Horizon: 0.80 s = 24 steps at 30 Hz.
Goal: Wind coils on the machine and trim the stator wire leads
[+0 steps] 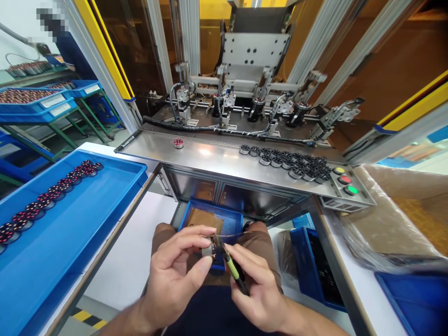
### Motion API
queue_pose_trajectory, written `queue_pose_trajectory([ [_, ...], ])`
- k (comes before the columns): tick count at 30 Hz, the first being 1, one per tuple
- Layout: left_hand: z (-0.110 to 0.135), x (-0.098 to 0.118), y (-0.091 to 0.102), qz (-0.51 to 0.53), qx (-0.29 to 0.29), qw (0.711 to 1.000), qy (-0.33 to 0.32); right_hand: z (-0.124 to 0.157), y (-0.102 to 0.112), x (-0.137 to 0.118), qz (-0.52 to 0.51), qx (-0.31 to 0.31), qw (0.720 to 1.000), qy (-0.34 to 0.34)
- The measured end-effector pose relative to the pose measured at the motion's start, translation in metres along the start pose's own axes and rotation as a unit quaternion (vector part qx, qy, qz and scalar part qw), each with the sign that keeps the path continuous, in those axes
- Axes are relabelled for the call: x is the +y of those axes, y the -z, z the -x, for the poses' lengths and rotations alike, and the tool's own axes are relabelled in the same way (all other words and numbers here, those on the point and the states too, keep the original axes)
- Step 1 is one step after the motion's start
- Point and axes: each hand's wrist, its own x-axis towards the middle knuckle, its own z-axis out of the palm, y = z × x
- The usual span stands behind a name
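My left hand [173, 268] pinches a small round motor stator [207, 250] between thumb and fingers, above my lap. Its grey side shows, with bits of copper on the edge facing right. Around a pair of cutting pliers [231, 267] with green and black handles, my right hand [259, 284] is closed. The jaws are right at the stator's copper side; whether they touch it I cannot tell. A thin copper-coloured wire [236, 234] runs off to the right from the jaws.
A steel ledge [210, 156] holds one red-topped stator [178, 143] and many black-topped stators [297, 161]. Left stands a blue tray [87, 214] with a row of stators. Below my hands is a blue bin [233, 219]; control buttons [345, 179] sit right. A co-worker [75, 46] stands far left.
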Motion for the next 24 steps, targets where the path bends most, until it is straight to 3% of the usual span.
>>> queue_pose_trajectory([
  [3, 0.0, -0.004, 0.004, -0.012, -0.021, 0.999, -0.041, 0.004, 0.004, 0.005, -0.006, 0.018, 0.999, -0.041],
  [7, 0.0, -0.013, 0.012, -0.087, -0.028, 0.985, -0.149, 0.01, 0.016, 0.004, -0.009, 0.012, 0.995, -0.096],
  [12, -0.001, -0.018, 0.014, -0.207, -0.01, 0.954, -0.219, 0.01, 0.032, -0.013, -0.047, -0.015, 0.994, -0.099],
  [19, -0.008, -0.008, 0.008, -0.318, -0.003, 0.902, -0.29, 0.006, 0.039, -0.037, -0.128, -0.051, 0.987, -0.086],
  [24, -0.011, -0.009, 0.01, -0.325, -0.023, 0.884, -0.334, 0.008, 0.042, -0.037, -0.206, -0.11, 0.965, -0.116],
])
